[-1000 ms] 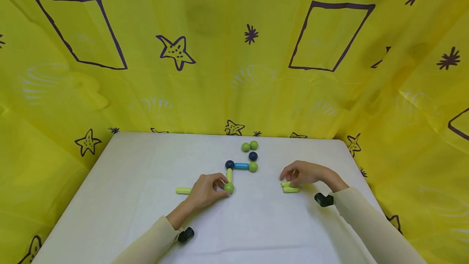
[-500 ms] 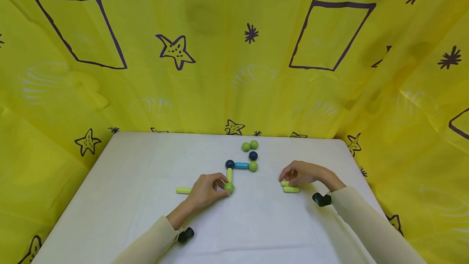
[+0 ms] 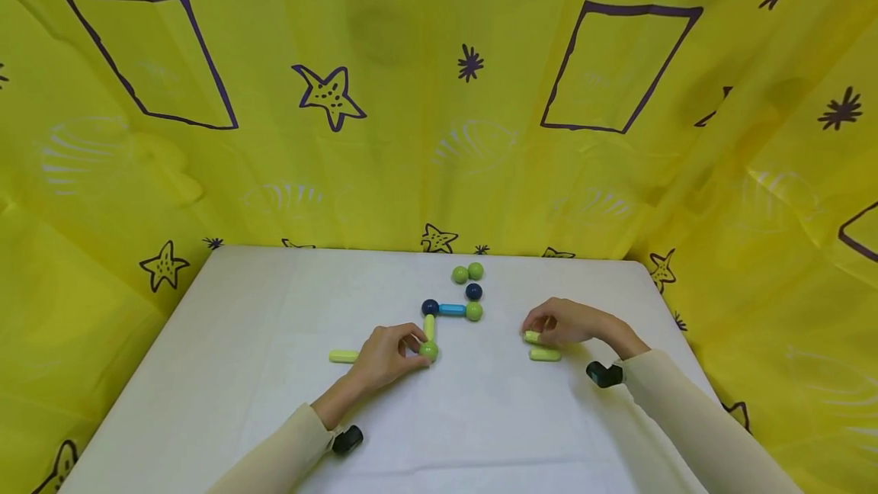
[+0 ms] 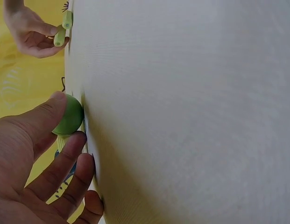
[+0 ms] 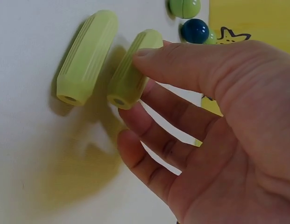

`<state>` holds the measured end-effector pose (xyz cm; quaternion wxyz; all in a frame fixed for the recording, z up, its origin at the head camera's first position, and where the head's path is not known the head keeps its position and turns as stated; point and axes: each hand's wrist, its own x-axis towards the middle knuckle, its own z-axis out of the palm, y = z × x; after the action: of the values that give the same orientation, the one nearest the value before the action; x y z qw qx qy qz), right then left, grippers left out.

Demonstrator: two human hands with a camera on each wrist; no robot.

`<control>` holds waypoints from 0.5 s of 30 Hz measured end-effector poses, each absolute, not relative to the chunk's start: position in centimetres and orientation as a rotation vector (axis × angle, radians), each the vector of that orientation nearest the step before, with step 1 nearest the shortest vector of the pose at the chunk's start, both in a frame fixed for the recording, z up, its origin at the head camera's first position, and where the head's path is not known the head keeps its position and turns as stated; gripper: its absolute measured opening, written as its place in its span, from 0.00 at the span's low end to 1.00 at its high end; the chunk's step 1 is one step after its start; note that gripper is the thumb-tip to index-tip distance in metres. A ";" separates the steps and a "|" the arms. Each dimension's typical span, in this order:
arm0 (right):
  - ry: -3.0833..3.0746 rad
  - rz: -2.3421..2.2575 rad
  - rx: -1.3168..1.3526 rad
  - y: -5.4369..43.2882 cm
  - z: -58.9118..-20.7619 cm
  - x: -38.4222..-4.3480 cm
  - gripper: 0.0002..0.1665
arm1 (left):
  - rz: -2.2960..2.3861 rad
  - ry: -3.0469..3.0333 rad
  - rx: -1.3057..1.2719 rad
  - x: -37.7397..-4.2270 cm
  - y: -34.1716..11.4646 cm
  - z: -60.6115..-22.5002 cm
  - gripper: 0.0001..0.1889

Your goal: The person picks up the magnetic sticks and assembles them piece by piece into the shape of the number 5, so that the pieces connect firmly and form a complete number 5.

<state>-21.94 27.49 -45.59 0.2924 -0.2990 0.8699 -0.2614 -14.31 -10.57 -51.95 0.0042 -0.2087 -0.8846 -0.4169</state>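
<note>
My left hand (image 3: 386, 357) pinches a green ball (image 3: 428, 351) between thumb and fingers. From that ball a light-green rod (image 3: 429, 326) leads back to a dark blue ball (image 3: 430, 307), where a blue rod (image 3: 452, 310) runs right to another green ball (image 3: 474, 311). In the right wrist view my right hand (image 5: 201, 107) holds a light-green magnetic rod (image 5: 133, 70) between thumb and fingertips, just off the cloth. Beside it lies a second light-green rod (image 5: 88, 56), with a small round metal spot in its end.
A loose dark blue ball (image 3: 474, 292) sits just behind the joined pieces, with two green balls (image 3: 460, 274) farther back. Another light-green rod (image 3: 343, 357) lies left of my left hand, partly covered by it. A yellow patterned curtain (image 3: 398, 174) borders the white table (image 3: 274, 288).
My right hand has picked up the farther light-green rod and raised it a little, apart from the one beside it. The left hand stays on the green ball.
</note>
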 end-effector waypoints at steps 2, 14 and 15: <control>2.319 -0.714 -0.792 27.4 -45.2 -21.9 0.14 | -1.306 -2.774 -0.653 -14.3 -10.6 -51.9 0.14; 2.250 -0.989 -0.844 27.8 -43.4 -21.4 0.11 | -1.314 -2.776 -0.654 -14.3 -10.6 -51.9 0.14; 2.247 -1.000 -0.842 27.8 -43.2 -21.4 0.11 | -1.314 -2.777 -0.652 -14.3 -10.6 -51.9 0.14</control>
<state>-21.36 27.78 -43.20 0.2674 -0.3122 0.8328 -0.3707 -14.25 -10.64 -51.88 0.0006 -0.2077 -0.8841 -0.4185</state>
